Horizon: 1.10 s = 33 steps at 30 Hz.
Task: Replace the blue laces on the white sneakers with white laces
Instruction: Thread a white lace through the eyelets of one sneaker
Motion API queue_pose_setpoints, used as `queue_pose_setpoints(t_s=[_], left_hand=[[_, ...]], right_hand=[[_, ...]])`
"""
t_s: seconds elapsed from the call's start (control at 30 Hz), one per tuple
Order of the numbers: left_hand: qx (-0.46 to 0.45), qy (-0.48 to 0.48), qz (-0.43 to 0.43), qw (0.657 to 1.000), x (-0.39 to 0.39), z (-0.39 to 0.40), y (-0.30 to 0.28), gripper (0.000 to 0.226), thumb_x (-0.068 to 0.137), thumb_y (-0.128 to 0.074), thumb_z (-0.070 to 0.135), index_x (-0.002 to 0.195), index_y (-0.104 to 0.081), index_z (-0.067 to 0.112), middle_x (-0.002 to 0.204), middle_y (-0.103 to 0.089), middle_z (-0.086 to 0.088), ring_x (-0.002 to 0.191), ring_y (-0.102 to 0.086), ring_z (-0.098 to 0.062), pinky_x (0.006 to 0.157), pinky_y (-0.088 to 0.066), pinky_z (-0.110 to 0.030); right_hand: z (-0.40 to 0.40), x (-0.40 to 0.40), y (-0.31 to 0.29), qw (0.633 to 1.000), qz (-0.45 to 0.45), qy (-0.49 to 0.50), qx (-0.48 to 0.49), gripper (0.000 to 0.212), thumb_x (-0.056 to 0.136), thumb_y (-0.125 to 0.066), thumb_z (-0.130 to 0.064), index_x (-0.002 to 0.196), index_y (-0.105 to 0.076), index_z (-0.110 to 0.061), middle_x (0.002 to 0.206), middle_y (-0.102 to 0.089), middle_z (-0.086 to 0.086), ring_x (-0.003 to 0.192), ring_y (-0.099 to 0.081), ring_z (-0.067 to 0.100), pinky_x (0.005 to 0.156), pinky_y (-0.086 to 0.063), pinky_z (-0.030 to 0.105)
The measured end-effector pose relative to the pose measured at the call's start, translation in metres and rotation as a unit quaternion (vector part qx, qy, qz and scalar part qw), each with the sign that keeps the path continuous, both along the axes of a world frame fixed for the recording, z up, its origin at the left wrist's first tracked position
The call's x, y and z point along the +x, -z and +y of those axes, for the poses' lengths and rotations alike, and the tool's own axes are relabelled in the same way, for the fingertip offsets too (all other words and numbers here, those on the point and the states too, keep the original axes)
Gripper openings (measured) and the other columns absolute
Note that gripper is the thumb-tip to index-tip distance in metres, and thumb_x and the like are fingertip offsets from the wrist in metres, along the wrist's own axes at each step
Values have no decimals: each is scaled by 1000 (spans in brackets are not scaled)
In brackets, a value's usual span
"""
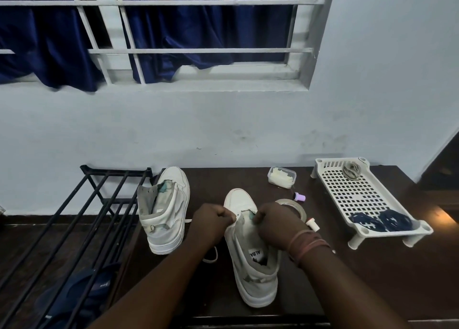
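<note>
A white sneaker (250, 261) stands on the dark table (372, 279) in front of me, toe pointing away. My left hand (212, 220) pinches the left edge of its lace area, fingers curled. My right hand (275, 223) grips the right edge near the tongue. A white lace (211, 255) trails on the table left of this shoe. The second white sneaker (165, 209) stands unlaced to the left. Two bundles of blue laces (380, 220) lie in the white perforated tray (347, 189).
A tape roll (296, 205), a small purple-capped item (299, 196), a small white tube (313, 224) and a clear plastic box (282, 177) lie behind the shoe. A black metal rack (74, 224) stands at left with dark footwear (82, 294) beneath. The wall is close behind.
</note>
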<state>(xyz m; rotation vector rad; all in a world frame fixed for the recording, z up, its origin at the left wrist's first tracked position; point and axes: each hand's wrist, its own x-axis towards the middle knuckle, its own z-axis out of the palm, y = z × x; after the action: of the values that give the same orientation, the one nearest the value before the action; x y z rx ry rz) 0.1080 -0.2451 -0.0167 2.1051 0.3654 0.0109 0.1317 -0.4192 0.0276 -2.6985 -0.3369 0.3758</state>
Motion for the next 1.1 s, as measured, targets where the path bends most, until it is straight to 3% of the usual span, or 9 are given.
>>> queue_pose_setpoints(t_s=[0.07, 0.13, 0.27, 0.37, 0.67, 0.8, 0.97, 1.03, 1.1], left_hand=[[10, 3, -12, 1000, 0, -5, 2, 11, 80, -73, 16, 74, -81, 21, 66, -73, 11, 59, -63, 6, 62, -49, -20], [14, -16, -22, 1000, 2, -9, 2, 10, 77, -74, 17, 72, -79, 22, 70, -75, 11, 70, -69, 0, 69, -52, -23], [27, -47, -41, 998, 3, -10, 5, 7, 72, -76, 13, 70, -77, 20, 65, -72, 7, 66, -67, -3, 66, -50, -23], [33, -34, -52, 997, 5, -9, 6, 8, 72, -77, 12, 71, -78, 20, 65, -72, 10, 66, -66, 2, 65, -48, -21], [141, 28, -98, 985, 11, -13, 9, 8, 78, -72, 17, 76, -80, 19, 78, -76, 1, 76, -71, -16, 74, -54, -37], [231, 44, -146, 961, 8, -15, 13, 13, 80, -67, 20, 83, -79, 23, 81, -74, -1, 79, -67, -20, 72, -52, -38], [386, 81, -190, 899, 6, -14, 19, 28, 79, -58, 34, 96, -79, 29, 74, -72, 1, 74, -65, -26, 61, -48, -37], [416, 81, -197, 884, 9, -13, 15, 27, 78, -58, 36, 94, -78, 29, 86, -76, 0, 88, -68, -28, 68, -51, -39], [384, 41, -214, 897, 12, -16, 7, 20, 80, -63, 28, 94, -77, 26, 103, -76, -2, 100, -68, -30, 76, -54, -42]], right_hand=[[4, 6, 0, 1000, -11, 10, -4, 20, 85, -55, -17, 95, -73, -18, 94, -72, 0, 90, -67, 22, 63, -41, 21], [11, 11, 1, 999, -31, 0, -31, 22, 84, -55, -17, 99, -70, -17, 100, -70, 3, 93, -66, 23, 74, -51, 26], [22, 20, 9, 995, -77, -27, -64, 26, 83, -54, -20, 105, -68, -18, 111, -65, 4, 103, -60, 27, 90, -50, 35], [22, 23, 13, 996, -54, -33, -64, 28, 84, -53, -20, 106, -70, -21, 116, -62, 3, 109, -54, 30, 97, -45, 36], [27, 22, 19, 998, -32, -14, -58, 30, 87, -49, -17, 106, -71, -23, 119, -58, 4, 113, -45, 34, 99, -44, 42], [28, 22, 19, 998, -30, -8, -54, 27, 86, -51, -19, 105, -71, -20, 115, -59, 3, 114, -47, 34, 97, -44, 40], [28, 25, 17, 999, -7, -8, -43, 27, 87, -52, -23, 105, -72, -21, 115, -61, 3, 115, -49, 33, 100, -42, 40], [26, 24, 12, 999, -10, -19, -32, 26, 89, -51, -22, 102, -74, -20, 114, -63, 2, 115, -52, 28, 102, -38, 38], [22, 24, 4, 999, -23, -21, -19, 27, 89, -51, -15, 101, -75, -18, 114, -66, 3, 113, -55, 25, 104, -38, 36]])
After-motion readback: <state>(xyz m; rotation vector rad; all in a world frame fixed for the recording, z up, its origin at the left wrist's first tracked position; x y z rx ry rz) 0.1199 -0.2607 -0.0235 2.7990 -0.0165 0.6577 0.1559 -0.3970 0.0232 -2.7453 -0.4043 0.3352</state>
